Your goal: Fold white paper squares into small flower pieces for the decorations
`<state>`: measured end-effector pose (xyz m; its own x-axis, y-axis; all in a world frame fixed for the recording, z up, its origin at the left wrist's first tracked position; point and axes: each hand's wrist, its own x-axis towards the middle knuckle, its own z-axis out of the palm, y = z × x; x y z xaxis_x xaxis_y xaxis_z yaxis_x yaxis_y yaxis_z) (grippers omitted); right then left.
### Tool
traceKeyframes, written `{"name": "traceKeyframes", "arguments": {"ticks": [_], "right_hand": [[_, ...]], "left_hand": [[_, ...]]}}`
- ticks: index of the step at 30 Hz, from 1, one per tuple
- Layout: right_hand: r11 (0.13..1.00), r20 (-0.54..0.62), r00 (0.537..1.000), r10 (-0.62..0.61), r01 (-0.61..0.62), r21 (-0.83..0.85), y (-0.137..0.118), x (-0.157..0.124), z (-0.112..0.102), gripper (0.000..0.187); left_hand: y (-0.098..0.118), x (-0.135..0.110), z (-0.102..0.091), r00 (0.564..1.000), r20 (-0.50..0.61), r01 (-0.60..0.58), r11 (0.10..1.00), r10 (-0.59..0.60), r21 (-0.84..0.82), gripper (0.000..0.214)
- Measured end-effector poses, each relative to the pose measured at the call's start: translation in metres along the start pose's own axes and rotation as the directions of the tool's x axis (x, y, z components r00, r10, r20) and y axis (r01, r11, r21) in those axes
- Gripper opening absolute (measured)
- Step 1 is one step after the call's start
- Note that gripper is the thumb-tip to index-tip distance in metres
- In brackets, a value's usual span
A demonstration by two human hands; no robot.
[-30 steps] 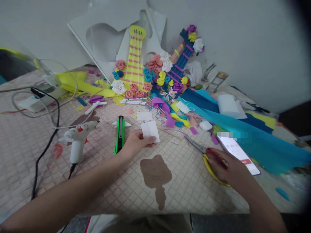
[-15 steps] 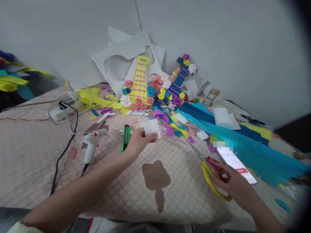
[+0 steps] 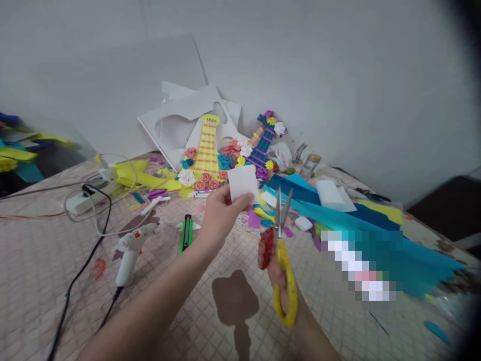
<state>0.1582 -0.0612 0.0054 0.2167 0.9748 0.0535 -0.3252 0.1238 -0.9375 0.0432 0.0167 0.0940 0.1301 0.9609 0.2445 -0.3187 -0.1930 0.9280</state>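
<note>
Scissors (image 3: pixel 278 226) gape, one handle (image 3: pixel 267 247) red, the other yellow

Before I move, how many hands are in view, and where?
2. The left hand pinches the white paper, right of the green cutter; the right hand grips the open scissors, partly hidden behind their handles.

The paper (image 3: pixel 242 181) looks matt, the scissor blades (image 3: pixel 278 214) smooth metal.
</note>
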Motion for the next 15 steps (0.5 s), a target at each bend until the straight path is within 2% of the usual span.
{"name": "traceKeyframes", "arguments": {"ticks": [2, 5, 8, 11, 15], "right_hand": [[0.997, 0.096, 0.994, -0.052, 0.057, -0.057, 0.003, 0.004, 0.007, 0.049], [0.992, 0.157, 0.987, -0.036, 0.055, -0.117, 0.006, 0.007, 0.019, 0.048], [0.988, 0.149, 0.989, -0.018, 0.041, -0.150, 0.008, 0.007, 0.028, 0.053], [0.991, 0.115, 0.993, 0.041, -0.026, -0.132, 0.009, 0.007, 0.031, 0.058], [0.990, 0.091, 0.993, 0.072, -0.060, -0.126, 0.007, 0.009, 0.031, 0.057]], "left_hand": [[0.004, 0.004, -0.001, 1.000, 0.000, -0.015, 1.000, 0.015, -0.019, 0.017], [0.007, 0.009, -0.006, 1.000, -0.002, -0.015, 1.000, 0.015, -0.011, 0.018], [0.005, 0.013, -0.011, 1.000, 0.001, 0.005, 0.998, -0.005, 0.058, 0.022], [0.001, 0.015, -0.015, 1.000, 0.016, 0.003, 0.991, -0.005, 0.136, 0.023], [-0.005, 0.018, -0.017, 0.999, 0.049, -0.002, 0.985, -0.006, 0.171, 0.021]]}}
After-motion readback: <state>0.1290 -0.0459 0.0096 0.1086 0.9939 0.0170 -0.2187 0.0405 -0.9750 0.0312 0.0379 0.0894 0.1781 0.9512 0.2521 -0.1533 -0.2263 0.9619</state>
